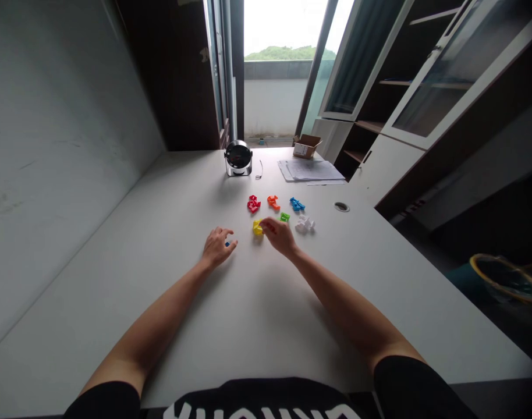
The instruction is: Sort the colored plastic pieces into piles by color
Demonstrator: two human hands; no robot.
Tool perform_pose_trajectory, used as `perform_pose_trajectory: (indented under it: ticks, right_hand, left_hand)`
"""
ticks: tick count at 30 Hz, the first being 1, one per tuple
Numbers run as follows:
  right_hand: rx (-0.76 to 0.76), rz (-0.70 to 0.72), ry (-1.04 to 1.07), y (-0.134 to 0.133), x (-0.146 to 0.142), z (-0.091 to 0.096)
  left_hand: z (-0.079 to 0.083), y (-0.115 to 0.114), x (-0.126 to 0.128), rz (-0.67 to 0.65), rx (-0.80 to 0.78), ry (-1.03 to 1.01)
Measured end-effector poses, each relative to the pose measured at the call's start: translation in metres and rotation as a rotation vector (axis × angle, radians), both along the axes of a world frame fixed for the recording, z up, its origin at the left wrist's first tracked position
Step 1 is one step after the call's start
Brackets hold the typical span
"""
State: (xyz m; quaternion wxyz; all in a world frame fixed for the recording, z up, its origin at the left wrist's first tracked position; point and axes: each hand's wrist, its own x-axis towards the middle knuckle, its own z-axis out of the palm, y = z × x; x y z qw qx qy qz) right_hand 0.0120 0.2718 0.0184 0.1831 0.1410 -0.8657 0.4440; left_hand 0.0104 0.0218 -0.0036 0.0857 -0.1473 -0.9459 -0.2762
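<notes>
My left hand (217,247) rests low over the white table, thumb and fingers apart. A small blue piece (227,244) shows just by its thumb, apparently on the tabletop. My right hand (278,235) is bent at the wrist, its fingers curled together at the edge of a pile of yellow plastic pieces (257,227). Whatever those fingertips hold, if anything, is hidden. Behind that hand lie green pieces (284,217), partly covered by it. To its right is a heap of white pieces (305,224). Farther back sit red (254,203), orange (273,202) and blue pieces (297,204) in separate small piles.
A round black device on a metal stand (238,158) is at the back, with a thin cord (259,170) beside it. Papers (313,170) and an open cardboard box (307,146) lie back right. A cable hole (341,206) pierces the table (266,331). A wall borders the left.
</notes>
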Motion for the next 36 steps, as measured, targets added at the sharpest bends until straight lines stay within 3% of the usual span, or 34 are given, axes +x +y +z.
perform_pose_trajectory:
  ticks: [5, 11, 18, 25, 36]
  right_hand:
    - [0.040, 0.063, -0.052, -0.029, 0.008, -0.019]
    - [0.136, 0.168, -0.088, -0.026, 0.012, -0.039]
    - [0.242, 0.224, -0.073, -0.029, 0.015, -0.037]
    - [0.435, 0.296, 0.009, -0.030, 0.017, -0.035]
    - [0.308, 0.274, -0.058, -0.029, 0.014, -0.034]
  left_hand:
    - [0.007, -0.013, -0.005, 0.135, -0.008, -0.171]
    - [0.013, -0.016, -0.004, -0.273, 0.038, -0.245]
    - [0.010, -0.005, 0.001, -0.270, 0.169, -0.223]
    - [0.012, -0.013, 0.000, -0.435, 0.088, -0.171]
    - [0.005, -0.006, 0.001, -0.508, 0.105, -0.141]
